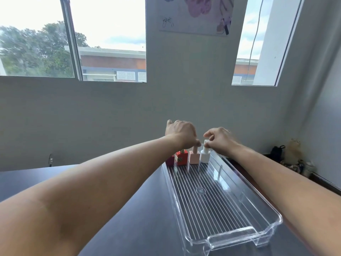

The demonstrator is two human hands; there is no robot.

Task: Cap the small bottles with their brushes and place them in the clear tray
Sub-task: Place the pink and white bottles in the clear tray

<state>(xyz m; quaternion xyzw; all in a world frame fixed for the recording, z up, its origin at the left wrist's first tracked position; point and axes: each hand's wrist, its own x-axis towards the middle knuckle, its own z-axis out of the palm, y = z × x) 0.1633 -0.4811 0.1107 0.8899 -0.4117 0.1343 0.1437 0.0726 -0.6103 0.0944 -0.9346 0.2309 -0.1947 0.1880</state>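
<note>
Dark tabletop [132,228] carries the clear tray [265,209], the landmark here; long axis runs away from the person toward the wall, ribbed floor bare along most of its length. All bottles stand upright in a row at the tray's far end. Whether the leftmost ones sit inside the far-left corner or just outside the wall cannot be told through the clear plastic. From the tray's right wall going left: white bottle [204,157], round-bodied; pink bottle [194,158], square; red bottle [181,158], square; a darker red bottle [170,160], half hidden behind the left forearm. Both arms reach over the tray's length to that far end. Left hand [181,133] is above the pink bottle, fingers curled shut around its cap [195,149], which stands vertical. Right hand [220,138] is above the white bottle, thumb and forefinger pinched on its white cap [206,143]. Each cap lies directly beneath its fingers, axis upright, so the coming move looks like a twist about the vertical, then release. Judged: capping nearly done; the two red bottles already seem to be capped.
</note>
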